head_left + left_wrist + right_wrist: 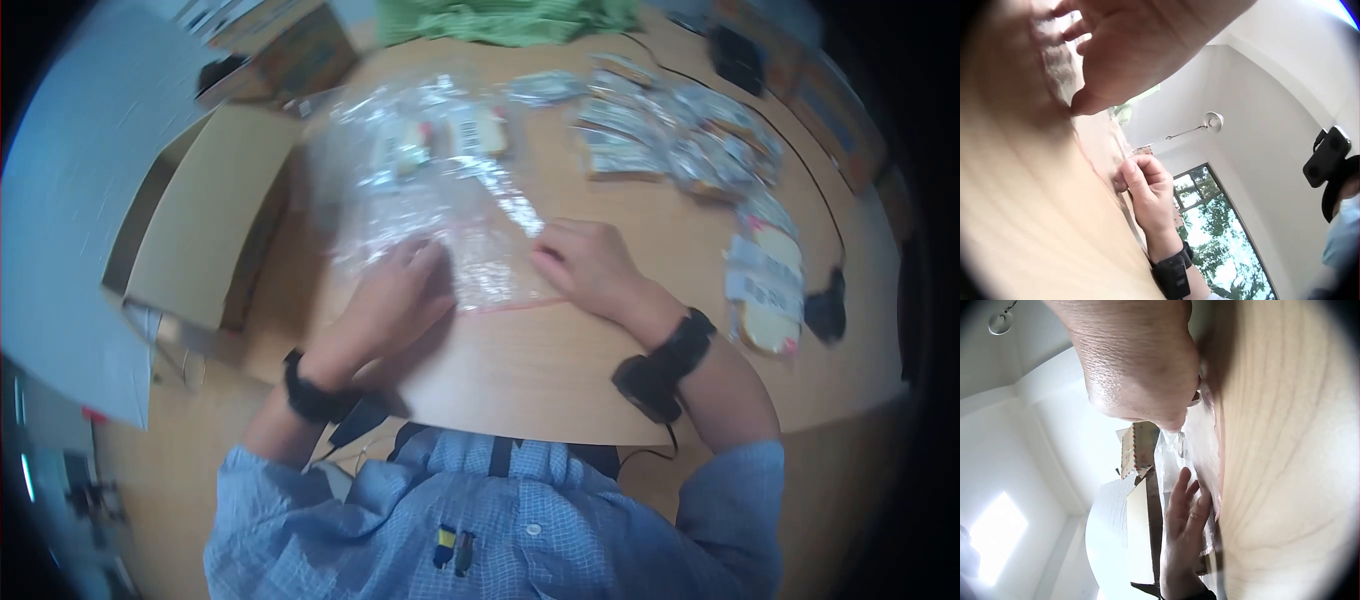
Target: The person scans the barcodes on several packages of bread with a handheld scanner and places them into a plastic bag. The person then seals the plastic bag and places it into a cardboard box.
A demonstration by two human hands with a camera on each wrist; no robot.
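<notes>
A large clear plastic bag [485,262] with a thin red line along its near edge lies flat on the table. My left hand [398,290] rests on its near left part, fingers fairly straight, as the right wrist view also shows with that hand [1186,528]. With thumb against curled fingers, my right hand [590,265] pinches the bag's right side near the edge; the left wrist view shows this hand [1150,187] from the side. Farther up, a wrapped cream-coloured piece [480,130] and a similar piece [408,148], both with printed labels, lie at the bag's far part.
An open cardboard box [205,215] stands at the left. Several similar wrapped pieces [625,135] are heaped at the back right, and one wrapped piece [770,290] lies nearer on the right. A dark cable [800,155] runs behind them. Green cloth [510,20] lies at the back.
</notes>
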